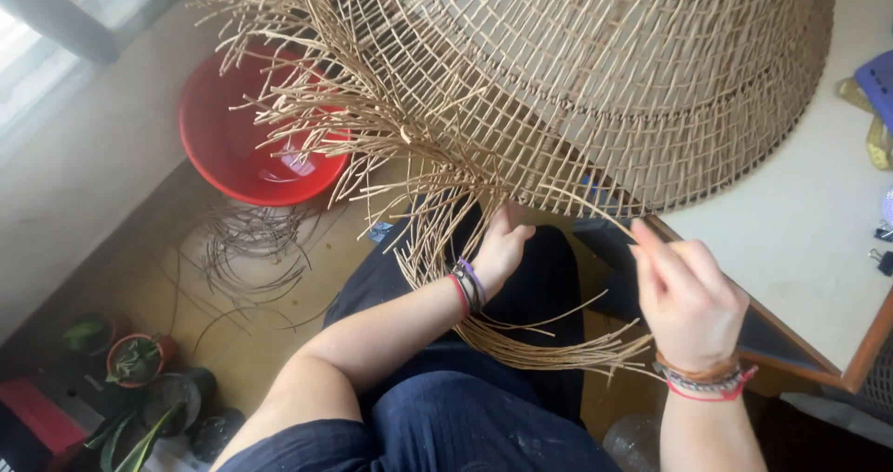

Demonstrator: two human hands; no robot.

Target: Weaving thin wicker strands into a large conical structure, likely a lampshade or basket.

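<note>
Large tan woven-cane dome basket (595, 72) at 12 o'clock, body mostly woven, rim strands loose from 9 to 6 o'clock; left hand (502, 249) grips strands underneath, right hand (684, 295) pinches one strand; red plastic basin (223, 142) at 10 o'clock.

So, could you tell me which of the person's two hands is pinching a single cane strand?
The right hand, with fingertips closed on one strand beside the table edge. The left hand instead presses into the woven basket's loose strands.

Left hand (502, 249) curled, reaching forward; right hand (686, 297) raised, fingers pinched.
</note>
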